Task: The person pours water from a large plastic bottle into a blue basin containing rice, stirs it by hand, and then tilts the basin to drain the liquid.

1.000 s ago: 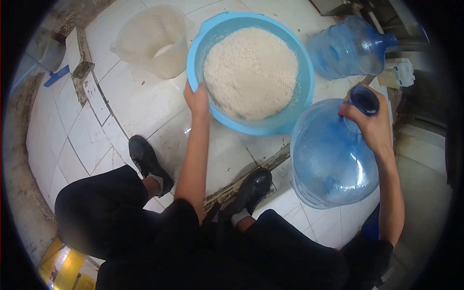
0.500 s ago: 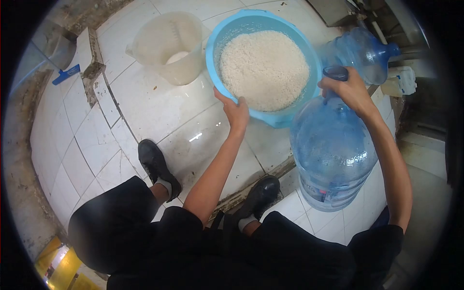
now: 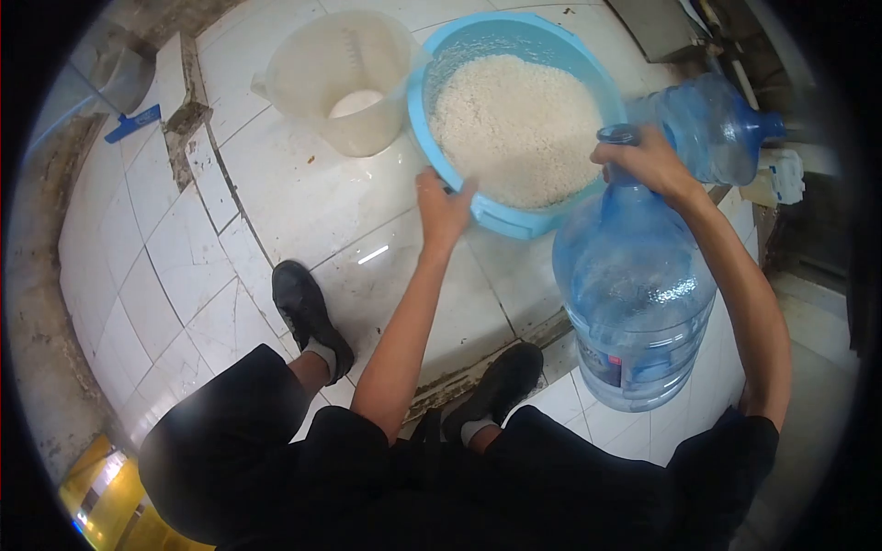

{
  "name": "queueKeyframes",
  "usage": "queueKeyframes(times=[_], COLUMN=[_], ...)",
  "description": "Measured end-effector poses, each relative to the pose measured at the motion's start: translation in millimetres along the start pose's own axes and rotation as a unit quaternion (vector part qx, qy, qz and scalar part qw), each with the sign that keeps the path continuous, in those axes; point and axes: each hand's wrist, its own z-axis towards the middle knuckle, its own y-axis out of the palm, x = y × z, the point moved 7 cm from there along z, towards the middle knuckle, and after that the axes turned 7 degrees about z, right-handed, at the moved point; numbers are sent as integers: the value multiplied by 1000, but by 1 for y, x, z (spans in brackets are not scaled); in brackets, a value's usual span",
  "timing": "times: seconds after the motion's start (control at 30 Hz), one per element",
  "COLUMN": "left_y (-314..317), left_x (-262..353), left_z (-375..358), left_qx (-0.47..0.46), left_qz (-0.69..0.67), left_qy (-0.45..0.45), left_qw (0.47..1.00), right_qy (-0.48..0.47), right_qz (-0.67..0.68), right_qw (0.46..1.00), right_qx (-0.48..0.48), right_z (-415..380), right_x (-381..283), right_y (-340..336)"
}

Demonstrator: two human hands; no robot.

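A light blue basin heaped with white rice stands on the tiles in front of me. My left hand is at its near left rim, thumb and fingers spread apart; whether they still touch the plastic is hard to see. With my right hand I grip the neck of a large clear blue water jug, held roughly upright to the right of the basin. Its mouth points up beside the rim, and no liquid level shows clearly through the wall.
Left of the basin stands a translucent measuring pitcher with something white at its bottom. A second blue jug lies on its side behind my right hand, near a small white container. A blue squeegee and a raised tiled ledge edge are at left.
My left hand has drawn slightly back from the basin rim, its fingers more apart. The right hand keeps hold of the jug, which has shifted little. The whole view has moved slightly.
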Motion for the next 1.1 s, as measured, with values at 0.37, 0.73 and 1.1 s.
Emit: queueKeyframes(times=[0.37,0.73,1.1], left_y=[-21,-17,-39], left_x=[-11,-2,5], left_z=[119,61,145], left_qx=[105,24,44], left_qz=[95,-15,-7], left_qy=[79,-4,11], left_qw=[987,1000,999], right_qy=[-42,3,36], right_qz=[32,-7,-12], right_qw=[999,999,995], right_qx=[5,-37,-90], right_z=[11,49,79], right_x=[6,29,39], right_y=[0,19,53])
